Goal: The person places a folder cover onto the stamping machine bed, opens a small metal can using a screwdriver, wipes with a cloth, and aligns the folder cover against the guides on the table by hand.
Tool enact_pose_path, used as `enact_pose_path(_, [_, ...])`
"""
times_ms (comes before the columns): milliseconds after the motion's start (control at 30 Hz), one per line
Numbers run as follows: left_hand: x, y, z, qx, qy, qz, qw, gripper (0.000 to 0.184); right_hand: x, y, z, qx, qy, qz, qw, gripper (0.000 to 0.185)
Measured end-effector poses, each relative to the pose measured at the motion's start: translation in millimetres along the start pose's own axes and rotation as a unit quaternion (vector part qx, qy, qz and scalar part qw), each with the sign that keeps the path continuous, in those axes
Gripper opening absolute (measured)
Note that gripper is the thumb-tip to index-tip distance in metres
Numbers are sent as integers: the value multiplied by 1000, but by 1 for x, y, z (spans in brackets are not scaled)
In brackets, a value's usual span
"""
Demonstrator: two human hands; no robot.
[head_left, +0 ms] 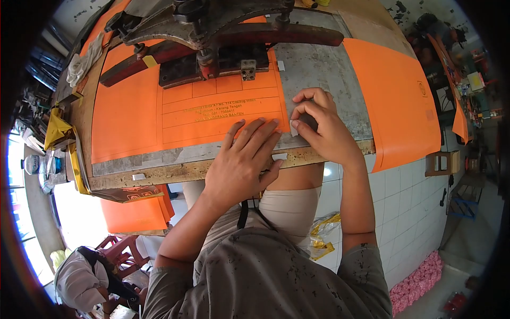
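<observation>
My left hand [245, 159] lies with its fingers spread on the front edge of an orange printed sheet [127, 117], just below the gold lettering [220, 109]. My right hand [321, 125] is over the grey metal plate [319, 69], beside the sheet's right edge. Its thumb and forefinger curve toward each other with a gap between them, and nothing shows in it. A small white piece [294, 130] is by its thumb. The black press head [180, 72] stands over the rear part of the sheet.
Another orange sheet [393, 95] hangs over the table's right side. The press's red bar [313, 35] crosses the back. A white cloth [85, 63] lies at the left corner. Orange sheets [133, 215] are stacked below left, near another person [79, 279]. A wooden stool [442, 164] stands right.
</observation>
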State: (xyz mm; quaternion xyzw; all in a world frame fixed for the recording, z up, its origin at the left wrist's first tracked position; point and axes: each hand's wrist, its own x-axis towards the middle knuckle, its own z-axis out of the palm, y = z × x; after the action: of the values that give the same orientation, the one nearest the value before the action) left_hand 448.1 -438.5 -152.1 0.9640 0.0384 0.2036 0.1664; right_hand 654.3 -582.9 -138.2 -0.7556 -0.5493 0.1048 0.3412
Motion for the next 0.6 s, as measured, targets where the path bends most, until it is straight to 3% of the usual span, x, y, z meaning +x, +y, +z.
enact_pose_path(600, [1,1,-1,10,3,4,1000,54,-4,-4,8,14,33,23,999,17])
